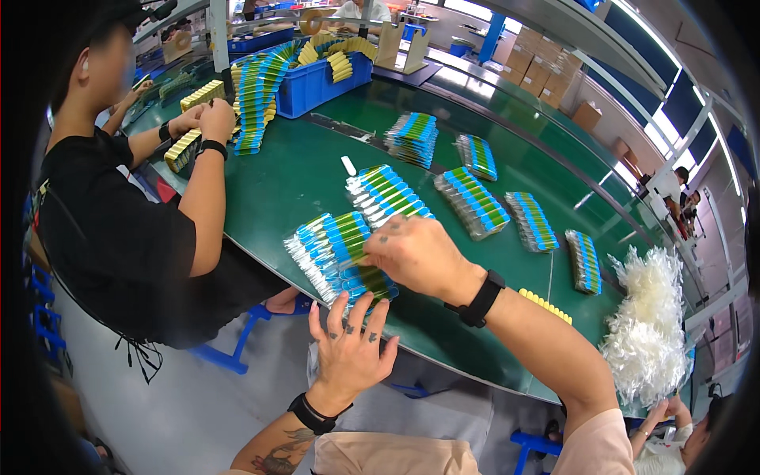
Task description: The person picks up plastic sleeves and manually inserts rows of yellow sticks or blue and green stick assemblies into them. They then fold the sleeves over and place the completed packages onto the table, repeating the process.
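On the green table in front of me lies a stack of blue-and-green strips (336, 237) with white ends, arranged in rows. My left hand (352, 342) has its fingers spread, the tips resting at the stack's near edge. Above it, my right hand (416, 252) is closed in a pinch at the stack's right side; the piece between its fingers is mostly hidden. Just beyond lies a similar row of strips (388, 194) with white ends, partly behind my right hand. A small white flat piece (348, 165) sits by that row's far left corner.
Several more strip bundles (473, 202) lie across the table (301, 170). To the right are a row of yellow pieces (545, 305) and a heap of clear-white plastic (647, 324). A blue bin (324, 89) stands far left. A co-worker (119, 214) handles yellow pieces at left.
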Tool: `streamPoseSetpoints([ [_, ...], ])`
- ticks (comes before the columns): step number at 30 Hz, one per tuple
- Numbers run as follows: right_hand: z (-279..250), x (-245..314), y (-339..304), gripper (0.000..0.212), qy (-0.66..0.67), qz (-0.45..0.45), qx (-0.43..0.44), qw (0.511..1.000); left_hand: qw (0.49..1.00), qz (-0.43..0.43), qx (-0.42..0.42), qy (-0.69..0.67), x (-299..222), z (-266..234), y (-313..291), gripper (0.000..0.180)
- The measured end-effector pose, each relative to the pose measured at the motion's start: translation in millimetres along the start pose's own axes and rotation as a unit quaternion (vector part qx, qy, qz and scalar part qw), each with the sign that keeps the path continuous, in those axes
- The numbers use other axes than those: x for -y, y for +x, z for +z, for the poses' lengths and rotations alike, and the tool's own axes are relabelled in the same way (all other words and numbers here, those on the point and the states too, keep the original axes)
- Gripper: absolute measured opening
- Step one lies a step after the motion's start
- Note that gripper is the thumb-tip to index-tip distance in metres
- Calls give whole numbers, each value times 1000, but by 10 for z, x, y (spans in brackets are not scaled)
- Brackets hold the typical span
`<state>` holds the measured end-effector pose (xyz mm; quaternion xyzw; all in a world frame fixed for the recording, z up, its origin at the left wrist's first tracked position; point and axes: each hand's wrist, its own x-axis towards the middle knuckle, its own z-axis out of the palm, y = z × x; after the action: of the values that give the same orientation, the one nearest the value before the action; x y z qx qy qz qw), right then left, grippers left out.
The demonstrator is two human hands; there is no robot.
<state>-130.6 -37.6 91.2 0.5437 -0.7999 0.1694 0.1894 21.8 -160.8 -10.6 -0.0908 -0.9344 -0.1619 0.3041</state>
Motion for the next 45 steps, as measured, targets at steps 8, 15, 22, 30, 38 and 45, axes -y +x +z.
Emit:
streamPoseSetpoints([
  [8,-179,-99,409,21,176,217,-185,942,999,-15,32,-39,14,-52,71,63],
  [15,-194,-319,496,21,271,313,-193,889,998,-26,52,-25,2,-52,208,65],
  [22,-612,-216,831,28,440,316,-342,768,997,-37,69,-27,8,-75,283,62],
  [30,-824,268,497,29,558,361,-212,717,996,-59,-31,-62,-51,-134,318,82],
  [38,-1133,636,-756,24,632,510,-111,573,950,126,-249,-143,-184,-332,196,34],
  [45,-1481,793,-2260,36,629,481,17,610,857,61,18,-512,-698,-400,168,30],
])
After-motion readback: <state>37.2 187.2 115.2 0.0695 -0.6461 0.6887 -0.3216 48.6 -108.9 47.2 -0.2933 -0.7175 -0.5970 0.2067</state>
